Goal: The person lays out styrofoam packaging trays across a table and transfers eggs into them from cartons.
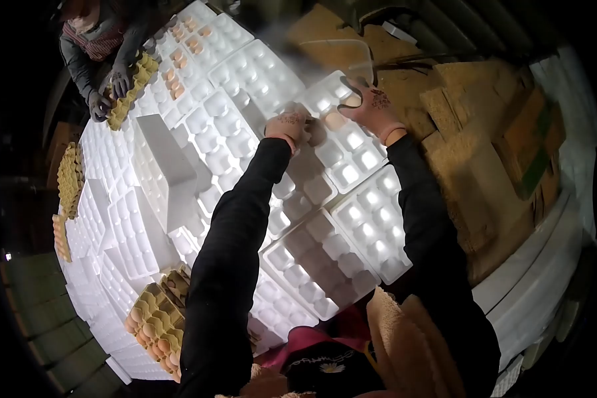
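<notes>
My right hand (376, 109), in a pinkish work glove, reaches over a white foam egg tray (368, 159). Its thumb and fingers curve around a pale egg (353, 101). Just beside the thumb, a brown egg (333, 121) sits in a tray pocket. To the left, my left hand (288, 126) is gloved alike and held low over the trays with its fingers curled. Those fingertips are partly hidden and blurred, so what they grip cannot be made out. Neighbouring foam trays (371, 222) have bare pockets.
A co-worker's gloved hands (109, 96) hold a yellow pulp tray (134, 89) at upper left. Brown eggs (176, 76) fill some far foam pockets. Stacked pulp trays with eggs (156, 325) stand by my left arm. An upright foam tray (159, 166) leans nearby; cardboard (484, 199) lies right.
</notes>
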The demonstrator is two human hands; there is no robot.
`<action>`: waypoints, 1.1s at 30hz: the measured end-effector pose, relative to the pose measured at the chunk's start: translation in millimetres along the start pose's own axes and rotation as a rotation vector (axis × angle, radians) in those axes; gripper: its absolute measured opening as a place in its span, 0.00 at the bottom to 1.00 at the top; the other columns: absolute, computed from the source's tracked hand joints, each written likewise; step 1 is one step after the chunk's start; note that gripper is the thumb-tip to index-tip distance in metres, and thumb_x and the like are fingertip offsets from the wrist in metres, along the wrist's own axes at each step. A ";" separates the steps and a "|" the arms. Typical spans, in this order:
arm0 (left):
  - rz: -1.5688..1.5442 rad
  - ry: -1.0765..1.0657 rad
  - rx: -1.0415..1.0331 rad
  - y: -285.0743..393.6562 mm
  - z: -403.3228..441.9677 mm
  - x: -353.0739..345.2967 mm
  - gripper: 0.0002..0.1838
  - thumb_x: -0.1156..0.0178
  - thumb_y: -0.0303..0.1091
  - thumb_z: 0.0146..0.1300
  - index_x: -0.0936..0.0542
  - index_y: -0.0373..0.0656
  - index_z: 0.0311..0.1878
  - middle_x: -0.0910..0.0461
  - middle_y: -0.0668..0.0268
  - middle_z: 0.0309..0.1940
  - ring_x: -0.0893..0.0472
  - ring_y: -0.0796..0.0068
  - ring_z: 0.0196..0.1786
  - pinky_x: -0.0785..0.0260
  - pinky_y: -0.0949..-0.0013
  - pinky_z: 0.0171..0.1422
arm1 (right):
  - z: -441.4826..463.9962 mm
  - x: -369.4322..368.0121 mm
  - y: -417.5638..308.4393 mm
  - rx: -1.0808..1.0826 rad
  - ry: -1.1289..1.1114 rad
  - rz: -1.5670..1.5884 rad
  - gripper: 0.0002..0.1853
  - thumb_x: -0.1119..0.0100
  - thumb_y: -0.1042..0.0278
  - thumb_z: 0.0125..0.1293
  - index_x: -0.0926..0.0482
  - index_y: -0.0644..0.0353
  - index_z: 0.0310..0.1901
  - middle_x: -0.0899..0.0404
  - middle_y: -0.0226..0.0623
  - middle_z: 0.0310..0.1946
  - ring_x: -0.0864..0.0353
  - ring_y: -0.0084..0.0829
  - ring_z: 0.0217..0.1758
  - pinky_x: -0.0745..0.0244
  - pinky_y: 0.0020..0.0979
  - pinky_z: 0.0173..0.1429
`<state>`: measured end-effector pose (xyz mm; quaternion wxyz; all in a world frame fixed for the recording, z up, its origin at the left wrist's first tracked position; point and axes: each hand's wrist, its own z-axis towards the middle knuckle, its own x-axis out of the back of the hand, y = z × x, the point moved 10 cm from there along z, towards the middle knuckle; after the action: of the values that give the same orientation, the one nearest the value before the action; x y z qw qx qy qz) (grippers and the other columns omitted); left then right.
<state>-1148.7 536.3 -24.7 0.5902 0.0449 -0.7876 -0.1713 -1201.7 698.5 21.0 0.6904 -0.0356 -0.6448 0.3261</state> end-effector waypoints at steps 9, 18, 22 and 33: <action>0.002 -0.011 0.174 -6.1 10.0 6.3 0.17 0.40 0.43 0.56 0.17 0.53 0.49 0.22 0.62 0.53 0.20 0.59 0.54 0.28 0.61 0.58 | 37.7 -16.1 -28.1 0.223 0.281 -0.065 0.28 0.40 0.56 0.60 0.30 0.54 0.62 0.25 0.48 0.57 0.26 0.48 0.57 0.32 0.40 0.62; -0.361 0.655 -0.124 28.4 28.2 65.6 0.17 0.42 0.39 0.61 0.19 0.49 0.53 0.23 0.61 0.54 0.23 0.58 0.57 0.30 0.62 0.59 | -29.4 -47.7 92.0 0.045 -0.203 0.165 0.18 0.50 0.59 0.72 0.29 0.57 0.59 0.27 0.50 0.57 0.29 0.48 0.62 0.32 0.38 0.64; -0.094 0.487 -0.106 59.9 44.4 30.4 0.29 0.42 0.36 0.56 0.29 0.51 0.64 0.32 0.61 0.66 0.38 0.52 0.72 0.52 0.48 0.74 | -30.3 -66.8 108.5 -0.125 -0.332 0.439 0.20 0.49 0.60 0.71 0.31 0.58 0.62 0.29 0.50 0.60 0.30 0.47 0.64 0.35 0.37 0.67; -0.225 0.607 -0.145 92.8 -128.6 37.5 0.33 0.36 0.31 0.51 0.28 0.50 0.64 0.37 0.57 0.70 0.46 0.48 0.75 0.59 0.41 0.77 | -8.3 -63.4 115.4 -0.283 -0.435 0.445 0.28 0.46 0.58 0.70 0.35 0.63 0.67 0.26 0.44 0.58 0.28 0.34 0.57 0.34 0.31 0.62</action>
<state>-1026.1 585.2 71.0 0.7769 0.1383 -0.5518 -0.2698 -1238.0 760.6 -89.5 0.4367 -0.2004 -0.7923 0.3760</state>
